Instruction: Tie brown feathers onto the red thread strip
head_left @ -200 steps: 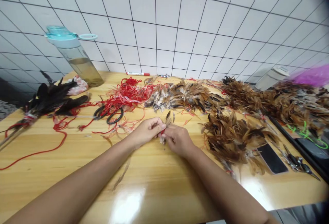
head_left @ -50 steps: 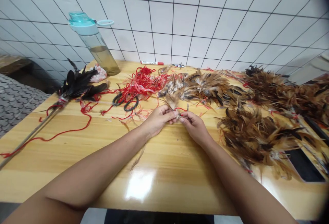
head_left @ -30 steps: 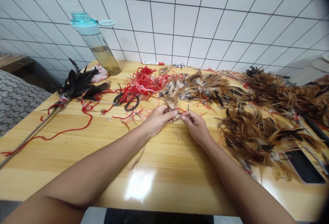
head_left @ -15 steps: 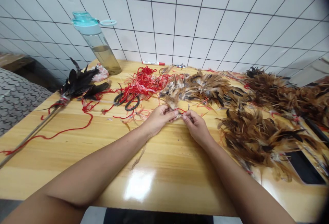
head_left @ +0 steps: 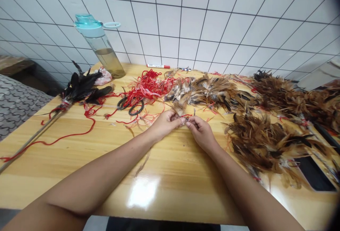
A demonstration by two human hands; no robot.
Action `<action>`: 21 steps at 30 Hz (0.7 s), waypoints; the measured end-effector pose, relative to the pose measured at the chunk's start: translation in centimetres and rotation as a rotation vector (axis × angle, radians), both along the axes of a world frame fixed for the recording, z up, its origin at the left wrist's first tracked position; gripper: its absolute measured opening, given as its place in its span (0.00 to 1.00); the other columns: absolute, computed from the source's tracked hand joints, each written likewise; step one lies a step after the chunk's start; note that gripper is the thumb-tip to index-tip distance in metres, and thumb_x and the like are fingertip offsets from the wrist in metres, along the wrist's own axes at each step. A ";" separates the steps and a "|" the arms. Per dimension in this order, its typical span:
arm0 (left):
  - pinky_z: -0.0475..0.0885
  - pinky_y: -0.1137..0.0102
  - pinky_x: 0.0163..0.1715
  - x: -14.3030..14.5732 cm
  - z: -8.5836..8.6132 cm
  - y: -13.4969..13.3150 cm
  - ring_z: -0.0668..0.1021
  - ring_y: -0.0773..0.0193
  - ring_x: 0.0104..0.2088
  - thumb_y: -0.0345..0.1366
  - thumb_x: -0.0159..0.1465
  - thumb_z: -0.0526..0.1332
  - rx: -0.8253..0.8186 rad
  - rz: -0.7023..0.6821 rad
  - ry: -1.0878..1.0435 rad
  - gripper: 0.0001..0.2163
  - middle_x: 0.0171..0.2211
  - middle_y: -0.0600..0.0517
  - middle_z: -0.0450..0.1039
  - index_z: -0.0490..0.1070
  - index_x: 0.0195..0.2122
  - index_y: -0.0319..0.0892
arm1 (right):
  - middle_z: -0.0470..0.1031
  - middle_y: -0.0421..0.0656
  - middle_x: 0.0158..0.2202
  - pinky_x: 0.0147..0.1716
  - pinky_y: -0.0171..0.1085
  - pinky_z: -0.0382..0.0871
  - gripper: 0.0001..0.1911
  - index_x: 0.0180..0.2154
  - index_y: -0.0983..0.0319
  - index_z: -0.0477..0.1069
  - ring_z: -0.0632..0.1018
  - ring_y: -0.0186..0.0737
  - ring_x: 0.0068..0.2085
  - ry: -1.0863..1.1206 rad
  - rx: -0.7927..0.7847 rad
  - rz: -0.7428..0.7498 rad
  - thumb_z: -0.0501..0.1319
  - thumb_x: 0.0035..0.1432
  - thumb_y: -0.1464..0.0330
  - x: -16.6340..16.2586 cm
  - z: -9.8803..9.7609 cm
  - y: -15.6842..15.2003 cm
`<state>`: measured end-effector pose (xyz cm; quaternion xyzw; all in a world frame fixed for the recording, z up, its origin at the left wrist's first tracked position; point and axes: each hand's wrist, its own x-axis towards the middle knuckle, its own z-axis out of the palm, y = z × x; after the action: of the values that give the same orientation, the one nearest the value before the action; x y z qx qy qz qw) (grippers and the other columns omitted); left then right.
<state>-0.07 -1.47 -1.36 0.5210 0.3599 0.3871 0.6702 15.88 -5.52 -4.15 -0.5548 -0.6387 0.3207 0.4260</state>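
Over the middle of the table, my left hand (head_left: 172, 122) pinches a small tuft of light brown feathers (head_left: 180, 108) by its lower end. My right hand (head_left: 199, 127) meets it from the right, thumb and forefinger closed at the feathers' base. A short red string (head_left: 188, 115) shows just above the fingertips; which hand grips it is hidden. Right behind lies a pile of brown and grey feathers (head_left: 209, 87). Black-handled scissors (head_left: 136, 107) lie to the left, their blades partly under a tangle of red string (head_left: 151, 84).
At left, black feathers (head_left: 82, 85) are tied to a stick (head_left: 32, 138). Behind them stands a water bottle (head_left: 106, 52). Brown feather bundles (head_left: 268, 140) lie at right beside a phone (head_left: 316, 172). A red-and-white marker (head_left: 158, 66) lies near the tiled wall (head_left: 167, 18).
My right hand has shifted slightly left, so its fingertips now meet those of my left hand. The feather tuft stays in nearly the same place.
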 end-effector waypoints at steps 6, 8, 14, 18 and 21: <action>0.64 0.74 0.30 -0.1 0.2 0.0 0.71 0.70 0.26 0.41 0.48 0.71 -0.032 -0.030 -0.008 0.15 0.25 0.55 0.70 0.70 0.30 0.38 | 0.72 0.42 0.31 0.37 0.36 0.65 0.10 0.31 0.60 0.69 0.72 0.38 0.34 -0.015 0.070 0.023 0.52 0.61 0.64 0.1 0.4 0.0; 0.63 0.74 0.29 -0.2 0.0 0.1 0.70 0.71 0.26 0.41 0.49 0.71 -0.032 -0.021 -0.009 0.15 0.25 0.55 0.70 0.70 0.30 0.37 | 0.73 0.42 0.31 0.37 0.35 0.65 0.11 0.32 0.60 0.69 0.73 0.37 0.35 -0.021 0.078 0.052 0.52 0.61 0.64 0.1 0.5 0.0; 0.62 0.74 0.27 -0.3 -0.9 0.4 0.69 0.73 0.24 0.40 0.50 0.70 -0.075 0.035 -0.070 0.13 0.24 0.55 0.69 0.70 0.30 0.37 | 0.72 0.40 0.28 0.34 0.33 0.63 0.11 0.30 0.60 0.69 0.71 0.36 0.31 -0.078 0.070 0.082 0.51 0.60 0.65 0.1 1.0 -0.1; 0.61 0.75 0.26 -0.2 -0.6 0.6 0.70 0.72 0.25 0.37 0.49 0.71 -0.137 0.086 -0.191 0.12 0.24 0.54 0.70 0.69 0.28 0.37 | 0.65 0.38 0.23 0.30 0.33 0.60 0.10 0.25 0.60 0.64 0.68 0.34 0.28 -0.112 0.061 0.045 0.51 0.58 0.66 0.1 1.2 -0.2; 0.62 0.75 0.26 -0.5 -0.3 1.1 0.70 0.72 0.25 0.36 0.48 0.71 -0.146 0.172 -0.216 0.12 0.24 0.54 0.70 0.70 0.27 0.37 | 0.62 0.37 0.21 0.27 0.32 0.58 0.10 0.24 0.59 0.62 0.66 0.34 0.26 -0.112 0.031 -0.027 0.50 0.57 0.66 0.1 1.3 -0.2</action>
<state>-0.58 -0.36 -1.69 0.3933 0.3561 0.4697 0.7056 16.03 -5.76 -2.83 -0.5738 -0.6588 0.2736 0.4024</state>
